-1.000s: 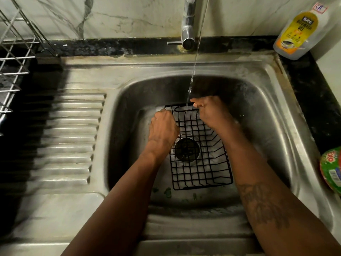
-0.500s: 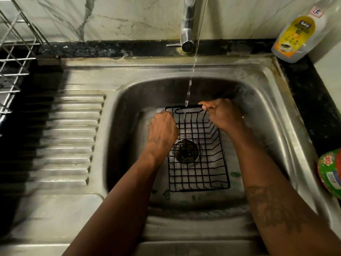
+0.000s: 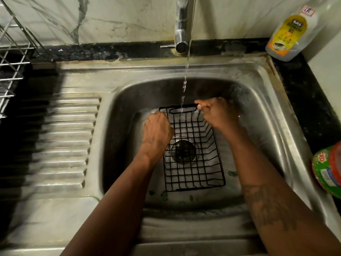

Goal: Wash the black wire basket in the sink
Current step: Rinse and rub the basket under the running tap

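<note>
While L hand [image 3: 156, 130] grips the black wire basket [image 3: 193, 174] by its left rim & R hand [image 3: 219, 113] pinches its far right corner, it sits over the drain [image 3: 182, 151] in the steel sink [image 3: 258, 111], tap [image 3: 181, 24] water [image 3: 185, 80] hitting its far end; gel bottle [image 3: 289, 32] on black counter [image 3: 310, 108], back right

At the far right of the black surface [image 3: 313, 108] stands a dishwash gel bottle [image 3: 282, 50]. Its yellow label [image 3: 293, 28] reads "GEL" under what looks like "DISHWASH", and the dark brand badge above is too blurred for me to read. On the green and red pack [image 3: 330, 183] at my right I read "OX" above a barcode [image 3: 325, 177].
</note>
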The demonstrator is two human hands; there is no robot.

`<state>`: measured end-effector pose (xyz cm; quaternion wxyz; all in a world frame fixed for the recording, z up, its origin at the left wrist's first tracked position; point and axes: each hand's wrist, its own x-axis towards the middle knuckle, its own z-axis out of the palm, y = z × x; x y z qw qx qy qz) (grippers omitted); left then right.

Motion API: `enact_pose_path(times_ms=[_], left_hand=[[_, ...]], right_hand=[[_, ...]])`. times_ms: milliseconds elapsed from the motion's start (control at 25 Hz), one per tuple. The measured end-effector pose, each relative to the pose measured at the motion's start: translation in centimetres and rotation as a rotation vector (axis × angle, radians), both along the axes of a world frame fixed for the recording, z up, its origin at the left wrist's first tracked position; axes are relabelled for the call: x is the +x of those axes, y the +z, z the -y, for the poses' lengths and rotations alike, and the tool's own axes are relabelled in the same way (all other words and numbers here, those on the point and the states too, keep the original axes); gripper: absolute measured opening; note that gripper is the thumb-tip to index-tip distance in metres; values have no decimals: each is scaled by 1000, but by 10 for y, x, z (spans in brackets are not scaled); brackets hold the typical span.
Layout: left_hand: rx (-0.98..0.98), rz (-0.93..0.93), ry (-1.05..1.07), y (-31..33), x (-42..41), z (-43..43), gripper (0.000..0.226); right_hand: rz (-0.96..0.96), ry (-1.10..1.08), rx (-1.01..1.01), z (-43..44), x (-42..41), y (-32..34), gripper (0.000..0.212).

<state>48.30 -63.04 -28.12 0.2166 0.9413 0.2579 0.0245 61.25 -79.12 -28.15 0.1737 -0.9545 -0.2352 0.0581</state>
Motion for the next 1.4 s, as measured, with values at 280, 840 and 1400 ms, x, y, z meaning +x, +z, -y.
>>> enact_pose_path(times_ms=[280,840,1400], left_hand=[[-14,6,31,-2,3,3,24],[-23,-2,19,2,2,4,18],[-128,-24,56,12,1,4,22]], right_hand=[[63,237,-3,-50,-12,-4,45],[284,90,114,-22,-11,-17,18],[-90,140,-487,-66,-64,-28,92]])
